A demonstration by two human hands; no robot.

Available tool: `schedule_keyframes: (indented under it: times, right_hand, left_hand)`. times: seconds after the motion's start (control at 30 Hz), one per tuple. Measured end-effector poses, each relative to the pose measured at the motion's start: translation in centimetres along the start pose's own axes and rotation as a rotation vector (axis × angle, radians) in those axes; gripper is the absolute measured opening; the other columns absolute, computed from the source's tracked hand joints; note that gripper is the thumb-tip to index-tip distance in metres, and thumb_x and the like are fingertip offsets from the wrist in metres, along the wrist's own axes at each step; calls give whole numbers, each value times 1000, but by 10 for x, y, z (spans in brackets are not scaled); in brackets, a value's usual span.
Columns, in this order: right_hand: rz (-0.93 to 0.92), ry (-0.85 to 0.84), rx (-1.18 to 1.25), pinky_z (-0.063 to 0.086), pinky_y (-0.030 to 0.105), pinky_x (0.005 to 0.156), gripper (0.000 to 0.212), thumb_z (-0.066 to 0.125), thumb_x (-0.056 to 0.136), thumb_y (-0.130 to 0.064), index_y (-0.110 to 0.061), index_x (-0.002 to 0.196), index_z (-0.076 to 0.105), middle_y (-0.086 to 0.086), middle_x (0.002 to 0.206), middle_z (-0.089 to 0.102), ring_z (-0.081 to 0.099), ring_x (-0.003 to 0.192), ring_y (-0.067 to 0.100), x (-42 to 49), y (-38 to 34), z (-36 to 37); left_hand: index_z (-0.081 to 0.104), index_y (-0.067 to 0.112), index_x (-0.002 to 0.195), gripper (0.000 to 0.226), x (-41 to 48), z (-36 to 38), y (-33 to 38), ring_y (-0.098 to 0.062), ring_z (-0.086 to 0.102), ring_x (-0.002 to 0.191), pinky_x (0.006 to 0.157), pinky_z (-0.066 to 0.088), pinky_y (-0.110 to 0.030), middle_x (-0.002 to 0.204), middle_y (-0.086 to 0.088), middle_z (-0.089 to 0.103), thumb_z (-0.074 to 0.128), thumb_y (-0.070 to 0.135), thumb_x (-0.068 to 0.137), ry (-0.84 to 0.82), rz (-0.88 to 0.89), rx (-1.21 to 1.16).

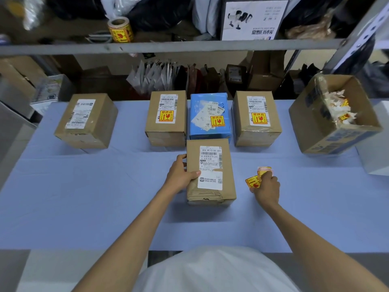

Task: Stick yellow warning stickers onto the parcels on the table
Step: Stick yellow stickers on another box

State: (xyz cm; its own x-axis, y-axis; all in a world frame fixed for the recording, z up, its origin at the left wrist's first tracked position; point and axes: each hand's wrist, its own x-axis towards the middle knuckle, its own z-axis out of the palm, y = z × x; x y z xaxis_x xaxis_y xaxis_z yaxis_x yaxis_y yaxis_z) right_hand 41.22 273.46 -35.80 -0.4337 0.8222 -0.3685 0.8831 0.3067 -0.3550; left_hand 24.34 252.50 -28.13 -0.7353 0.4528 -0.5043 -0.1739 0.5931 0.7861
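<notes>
At far left, one brown parcel bears no yellow sticker; we could overlook it. Our left hand clasps the near parcel by its left edge, and a slack hold could let it slide on the table. Just right of it, the yellow warning stickers, pinched in our right hand, may curl and stick together.

On the near parcel, the shipping label read "830 W172-00 001"; yellow stickers behind it showed 易碎品; up top, an upside-down white box said "BARCODE SCANNER".
</notes>
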Motion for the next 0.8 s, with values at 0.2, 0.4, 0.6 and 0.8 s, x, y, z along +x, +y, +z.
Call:
schedule_keyframes:
  times: [0.2, 0.4, 0.6, 0.8]
  right_hand:
    - [4, 148, 442, 42, 34, 65, 19, 69, 77, -2, -5, 68, 52, 14, 83, 58, 55, 79, 35, -9, -24, -13]
    - [-78, 71, 864, 49, 25, 59, 9, 70, 78, -3, -11, 78, 65, 8, 75, 67, 61, 65, 18, -33, -83, -46]
    - [-276, -229, 872, 43, 8, 48, 7, 70, 82, -6, -11, 86, 71, -2, 73, 68, 59, 52, -5, -51, -117, -58]
    - [-278, -282, 918, 45, 11, 50, 5, 71, 82, -7, -6, 79, 67, 2, 71, 67, 61, 56, 2, -45, -128, -60]
  left_hand:
    - [34, 24, 137, 75, 1, 1, 1, -21, 51, 119, 96, 48, -38, 134, -4, 47, 77, 15, 77, 24, 12, 17]
    - [57, 35, 124, 57, -9, 14, 20, -10, 42, 118, 97, 40, -23, 123, 8, 46, 76, 10, 76, 259, 423, 101]
    - [60, 23, 120, 34, -12, 29, 47, -8, 57, 103, 83, 49, -23, 117, 8, 57, 67, 26, 87, 177, 429, -13]
    - [61, 19, 95, 4, -5, 22, 53, -3, 60, 85, 63, 46, -5, 92, 9, 63, 61, 18, 92, 181, 345, -192]
